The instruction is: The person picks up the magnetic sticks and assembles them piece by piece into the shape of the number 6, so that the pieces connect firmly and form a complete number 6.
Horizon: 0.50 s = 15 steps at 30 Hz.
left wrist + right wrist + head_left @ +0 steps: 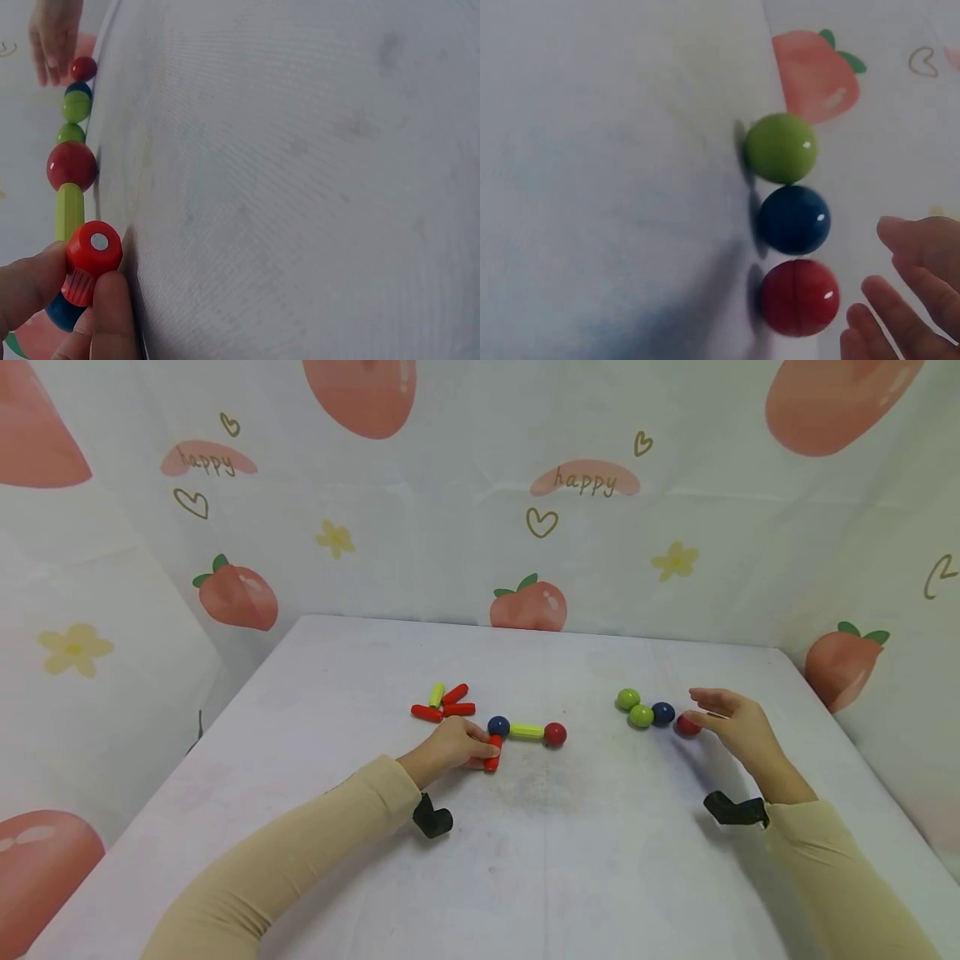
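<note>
My left hand (452, 747) pinches a red rod (492, 760) between thumb and fingers. The far end of this rod meets a blue ball (498, 726), from which a yellow-green rod (527, 732) runs to a red ball (555, 734). In the left wrist view, the held red rod (97, 259) shows a pale round spot on its near end. On the right, my right hand (738, 735) is beside and above another red ball (687, 725), fingers relaxed. The right wrist view shows a gap between those fingers (889, 300) and the red ball (799, 298).
Next to the right-hand red ball lie another blue ball (663, 713) and two green balls (641, 716). Behind my left hand are several loose red rods (459, 709) and one yellow-green rod (437, 695). A printed cloth (450, 527) rises behind the white table (570, 877).
</note>
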Tool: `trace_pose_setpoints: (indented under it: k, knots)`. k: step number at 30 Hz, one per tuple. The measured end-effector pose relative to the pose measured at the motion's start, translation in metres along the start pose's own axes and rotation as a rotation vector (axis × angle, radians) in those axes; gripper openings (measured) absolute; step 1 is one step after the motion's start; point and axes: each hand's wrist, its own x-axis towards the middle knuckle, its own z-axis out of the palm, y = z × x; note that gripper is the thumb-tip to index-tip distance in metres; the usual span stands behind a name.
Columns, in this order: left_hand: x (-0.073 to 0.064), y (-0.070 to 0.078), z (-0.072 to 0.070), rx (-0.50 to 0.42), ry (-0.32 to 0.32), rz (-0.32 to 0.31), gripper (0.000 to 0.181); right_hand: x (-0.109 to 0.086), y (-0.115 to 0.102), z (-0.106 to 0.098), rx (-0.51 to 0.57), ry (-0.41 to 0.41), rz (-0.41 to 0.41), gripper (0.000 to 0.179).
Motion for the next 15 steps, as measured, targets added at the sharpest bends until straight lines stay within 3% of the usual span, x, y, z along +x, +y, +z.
trace_pose_setpoints:
  k: [10,15]
  knots:
    - [0.0,0.0,0.0,0.0,-0.002,0.003,0.031,0.008,0.017,0.003,0.039,-0.113,0.074,0.064]
    - [0.0,0.0,0.0,0.006,-0.002,0.001,0.031,0.011,0.02,0.005,0.005,-0.138,0.086,0.065]
